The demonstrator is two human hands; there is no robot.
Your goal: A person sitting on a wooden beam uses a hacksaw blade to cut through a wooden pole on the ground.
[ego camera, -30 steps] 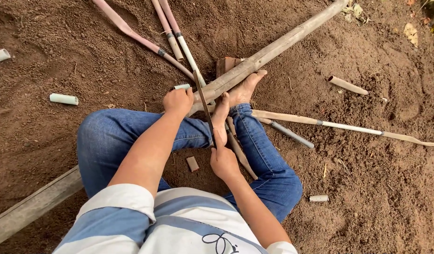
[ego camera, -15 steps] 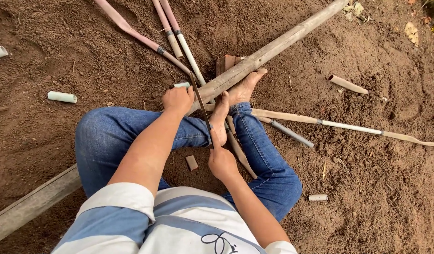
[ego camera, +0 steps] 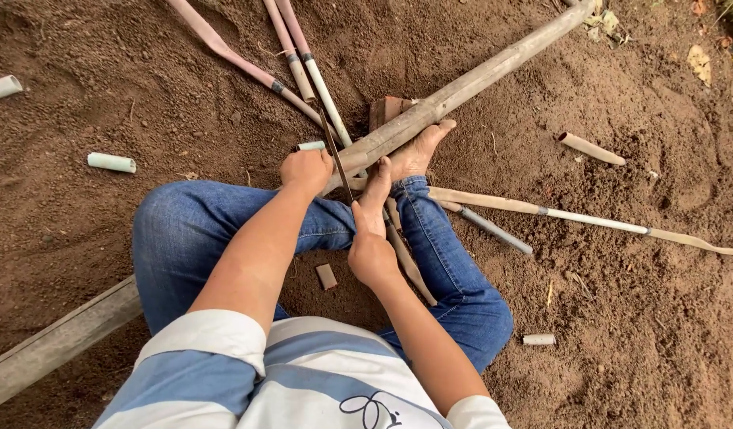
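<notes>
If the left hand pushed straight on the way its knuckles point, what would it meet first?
The left hand points up and right, so it would likely first meet the long bamboo pole just beyond its fingers. The short pale cut piece sits right beside its knuckles; depth is unclear.

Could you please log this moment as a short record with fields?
setting: bare brown soil ground
left hand: grips a short pale green tube piece against the long grey bamboo pole
right hand: holds the handle end of a thin dark blade
feet: bare, braced on the pole
nearby: cut pale tube pieces, thin pinkish bamboo stalks
</notes>
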